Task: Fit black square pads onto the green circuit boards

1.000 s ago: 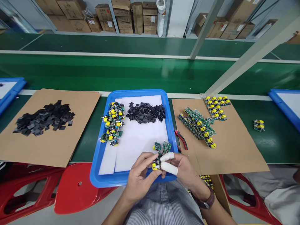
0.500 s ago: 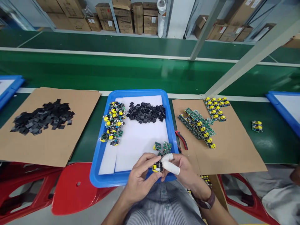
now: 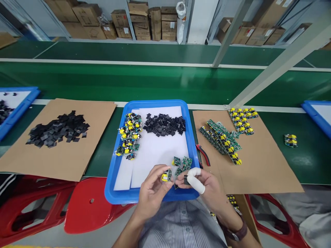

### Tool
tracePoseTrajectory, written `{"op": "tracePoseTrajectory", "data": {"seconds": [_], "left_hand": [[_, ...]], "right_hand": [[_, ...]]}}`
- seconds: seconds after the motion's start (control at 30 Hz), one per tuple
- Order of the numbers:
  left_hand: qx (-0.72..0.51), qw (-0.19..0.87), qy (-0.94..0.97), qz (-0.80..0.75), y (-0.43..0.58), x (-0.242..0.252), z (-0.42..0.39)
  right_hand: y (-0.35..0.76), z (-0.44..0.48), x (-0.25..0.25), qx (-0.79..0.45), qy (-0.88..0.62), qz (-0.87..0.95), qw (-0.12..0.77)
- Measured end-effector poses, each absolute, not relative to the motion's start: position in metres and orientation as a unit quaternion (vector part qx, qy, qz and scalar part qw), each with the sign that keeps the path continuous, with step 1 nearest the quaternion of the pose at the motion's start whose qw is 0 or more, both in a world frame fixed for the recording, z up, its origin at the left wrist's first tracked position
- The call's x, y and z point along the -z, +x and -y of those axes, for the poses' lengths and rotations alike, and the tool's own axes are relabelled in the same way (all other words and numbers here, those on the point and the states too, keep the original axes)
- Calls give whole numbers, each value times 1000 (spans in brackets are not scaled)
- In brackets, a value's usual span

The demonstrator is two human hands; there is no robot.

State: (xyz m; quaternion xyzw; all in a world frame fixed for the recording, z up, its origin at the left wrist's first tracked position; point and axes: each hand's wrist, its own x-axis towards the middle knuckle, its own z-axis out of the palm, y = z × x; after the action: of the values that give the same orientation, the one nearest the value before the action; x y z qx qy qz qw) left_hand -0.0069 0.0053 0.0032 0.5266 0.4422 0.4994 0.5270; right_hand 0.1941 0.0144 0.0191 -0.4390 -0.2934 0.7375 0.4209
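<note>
Over the near edge of the blue tray (image 3: 113,172), my left hand (image 3: 154,187) pinches a small circuit board with a yellow part (image 3: 167,175). My right hand (image 3: 204,182), with white covers on two fingers, grips a small black piece (image 3: 186,179) just to the right of it. Several green boards (image 3: 186,162) lie in the tray beyond my right hand. A heap of boards with yellow parts (image 3: 129,134) fills the tray's left side, and a pile of black pieces (image 3: 165,124) sits at its far side.
Left of the tray, cardboard (image 3: 62,162) bears black pieces (image 3: 59,129). Cardboard (image 3: 258,168) on the right holds board strips (image 3: 222,139); red-handled pliers (image 3: 203,154) lie beside the tray. A slanted post (image 3: 274,58) rises at the right. Red stools (image 3: 85,206) stand below.
My hands have moved apart. The board with the yellow part has gone left in my left hand, and a black piece now shows in my right fingers. The view has shifted slightly.
</note>
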Motion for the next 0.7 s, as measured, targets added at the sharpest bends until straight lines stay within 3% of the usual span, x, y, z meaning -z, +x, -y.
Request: {"op": "tracePoseTrajectory", "data": {"seconds": [0.23,0.7], "left_hand": [[-514,595,485,-382,-11,-17,-8],[-508,555,537,-381,-2,-11,-8]], "right_hand": [[191,-8,-25,-674,-453,339,474],[170,-7,-21,-548,-480,425,537]]}}
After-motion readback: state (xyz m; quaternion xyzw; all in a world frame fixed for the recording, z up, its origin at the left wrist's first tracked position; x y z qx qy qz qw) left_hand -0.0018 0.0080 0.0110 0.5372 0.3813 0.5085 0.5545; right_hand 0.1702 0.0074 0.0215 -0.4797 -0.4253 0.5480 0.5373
